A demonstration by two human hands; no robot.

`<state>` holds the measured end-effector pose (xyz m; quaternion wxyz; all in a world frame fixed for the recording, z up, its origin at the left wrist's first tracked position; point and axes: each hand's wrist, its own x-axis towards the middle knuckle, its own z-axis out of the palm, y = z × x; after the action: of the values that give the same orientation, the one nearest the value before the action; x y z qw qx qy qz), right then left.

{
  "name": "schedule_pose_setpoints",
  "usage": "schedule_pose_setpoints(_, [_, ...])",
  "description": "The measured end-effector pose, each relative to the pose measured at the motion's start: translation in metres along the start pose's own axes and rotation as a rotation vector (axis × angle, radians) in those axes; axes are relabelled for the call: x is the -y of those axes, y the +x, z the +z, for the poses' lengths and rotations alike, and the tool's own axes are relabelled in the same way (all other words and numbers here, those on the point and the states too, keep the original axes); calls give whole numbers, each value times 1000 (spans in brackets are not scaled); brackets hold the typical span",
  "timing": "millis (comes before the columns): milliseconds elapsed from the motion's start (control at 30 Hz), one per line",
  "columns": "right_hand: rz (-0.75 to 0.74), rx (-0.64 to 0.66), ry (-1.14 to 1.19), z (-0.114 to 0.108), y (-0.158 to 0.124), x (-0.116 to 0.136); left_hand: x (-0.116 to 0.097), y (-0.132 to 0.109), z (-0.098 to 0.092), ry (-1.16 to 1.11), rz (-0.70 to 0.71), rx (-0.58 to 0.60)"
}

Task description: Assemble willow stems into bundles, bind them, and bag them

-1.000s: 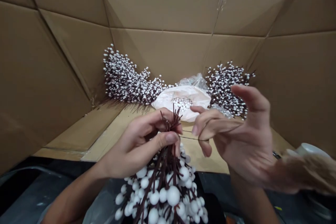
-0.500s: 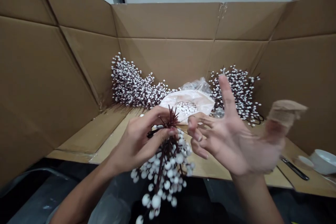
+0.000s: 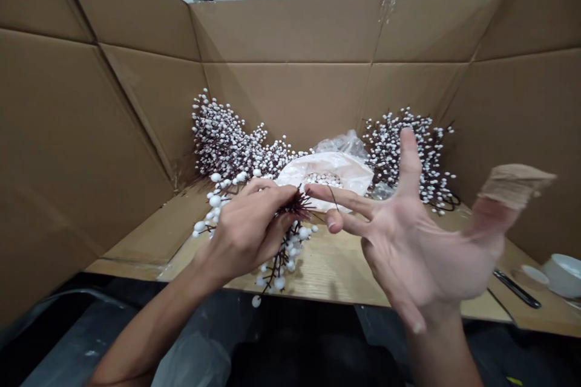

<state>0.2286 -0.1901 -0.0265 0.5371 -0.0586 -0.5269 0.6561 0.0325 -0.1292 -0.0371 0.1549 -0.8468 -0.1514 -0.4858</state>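
Observation:
My left hand (image 3: 247,230) is closed around a bunch of artificial berry stems (image 3: 282,260). Their dark red cut ends (image 3: 297,205) stick out between thumb and fingers toward the right. White berries hang below the fist and also show to its left. My right hand (image 3: 417,242) is spread, palm facing me, with one fingertip close to the stem ends. A thin dark strand (image 3: 334,198) curves by two of its fingers; whether they grip it is unclear. Tan wrapping (image 3: 515,190) covers the right thumb.
White-berry stems are heaped at the back left (image 3: 231,145) and back right (image 3: 403,145). Between them sits a white plastic bag (image 3: 349,172) with loose berries. A dark slim tool (image 3: 517,289) and a white bowl (image 3: 565,275) lie at right. Cardboard walls (image 3: 290,30) surround the table.
The bunch has turned in my left hand, its berries swinging left and up, and that hand now covers more of it. My right hand has shifted slightly right, with its fingers straighter.

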Motion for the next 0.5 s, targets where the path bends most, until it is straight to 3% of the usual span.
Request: schedule_pose_setpoints(500, [-141, 99, -162, -10, 0, 0, 0, 6, 10, 204, 101, -47])
